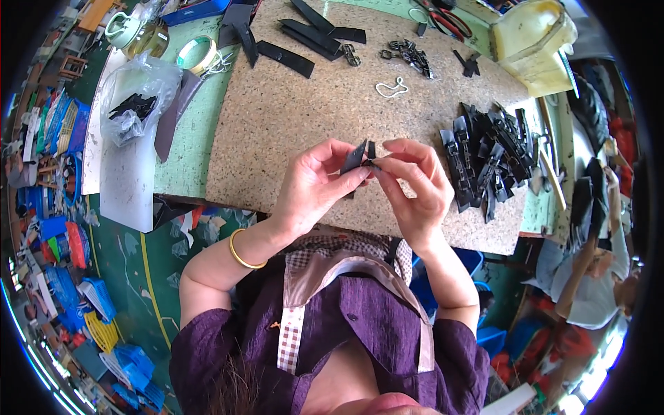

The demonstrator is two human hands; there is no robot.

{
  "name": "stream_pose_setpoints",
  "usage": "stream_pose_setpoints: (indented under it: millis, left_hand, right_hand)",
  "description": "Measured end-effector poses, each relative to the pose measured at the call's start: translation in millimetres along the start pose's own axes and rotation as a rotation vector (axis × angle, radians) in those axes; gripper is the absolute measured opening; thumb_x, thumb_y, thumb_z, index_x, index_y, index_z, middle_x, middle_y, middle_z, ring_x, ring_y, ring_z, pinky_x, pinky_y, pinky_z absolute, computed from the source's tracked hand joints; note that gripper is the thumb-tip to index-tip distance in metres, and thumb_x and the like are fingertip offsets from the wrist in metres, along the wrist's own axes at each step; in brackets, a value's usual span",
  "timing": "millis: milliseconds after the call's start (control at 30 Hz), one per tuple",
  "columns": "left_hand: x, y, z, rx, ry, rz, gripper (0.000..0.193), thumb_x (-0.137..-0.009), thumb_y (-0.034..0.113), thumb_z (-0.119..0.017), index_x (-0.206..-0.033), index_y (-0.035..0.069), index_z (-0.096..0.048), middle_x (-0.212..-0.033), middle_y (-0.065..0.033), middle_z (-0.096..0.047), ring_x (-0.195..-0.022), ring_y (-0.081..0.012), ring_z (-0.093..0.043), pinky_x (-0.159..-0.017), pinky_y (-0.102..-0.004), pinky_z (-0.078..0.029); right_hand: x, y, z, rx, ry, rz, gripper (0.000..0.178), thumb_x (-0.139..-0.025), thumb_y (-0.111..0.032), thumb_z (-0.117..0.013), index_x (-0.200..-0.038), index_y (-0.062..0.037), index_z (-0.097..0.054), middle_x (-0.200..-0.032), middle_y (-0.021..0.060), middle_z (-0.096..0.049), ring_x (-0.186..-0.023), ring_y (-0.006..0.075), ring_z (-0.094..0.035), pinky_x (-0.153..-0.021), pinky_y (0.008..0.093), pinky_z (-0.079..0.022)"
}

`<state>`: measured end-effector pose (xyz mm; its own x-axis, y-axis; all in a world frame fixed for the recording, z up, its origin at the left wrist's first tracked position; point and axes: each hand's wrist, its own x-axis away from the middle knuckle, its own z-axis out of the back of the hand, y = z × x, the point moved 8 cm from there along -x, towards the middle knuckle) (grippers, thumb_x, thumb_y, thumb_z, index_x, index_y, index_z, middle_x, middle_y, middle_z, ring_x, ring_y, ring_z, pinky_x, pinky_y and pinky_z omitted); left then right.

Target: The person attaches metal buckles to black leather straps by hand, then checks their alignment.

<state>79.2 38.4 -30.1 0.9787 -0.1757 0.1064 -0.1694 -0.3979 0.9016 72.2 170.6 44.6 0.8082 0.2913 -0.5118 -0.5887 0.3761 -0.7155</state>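
Note:
Over the near middle of the speckled board (pixel 297 104), my left hand (pixel 315 181) is closed on a black strap (pixel 354 158), pinching it between thumb and fingers. My right hand (pixel 415 183) meets it from the other side, thumb and forefinger pinched at the strap's end; a small dark part there is too hidden to name. To the right lies a pile of black straps with metal buckles (pixel 487 155). Loose buckles (pixel 409 57) are heaped at the far side, with a single buckle (pixel 351 55) left of them. Flat black strips (pixel 285 59) lie at the far left of the board.
A loop of white cord (pixel 392 87) and small black scraps (pixel 467 63) lie on the board. Beyond are red-handled scissors (pixel 449 22) and a yellowish bin (pixel 532 41). At left are a tape roll (pixel 196 54), a plastic bag (pixel 138 97) and a jug (pixel 142 36). A co-worker (pixel 595 277) sits at right.

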Motion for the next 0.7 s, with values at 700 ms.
stream_pose_setpoints:
  millis: [700]
  left_hand:
    - [4, 37, -3, -0.285, 0.131, -0.261, 0.018, -0.085, 0.003, -0.065, -0.101, -0.002, -0.058, -0.09, -0.0048, -0.064, -0.078, -0.008, -0.061, -0.068, -0.0201, -0.052]
  right_hand:
    - [16, 13, -3, -0.522, 0.01, -0.173, 0.015, -0.081, 0.001, -0.067, -0.095, -0.004, -0.064, -0.089, 0.0058, -0.064, -0.087, 0.0123, -0.061, -0.078, 0.0256, -0.05]
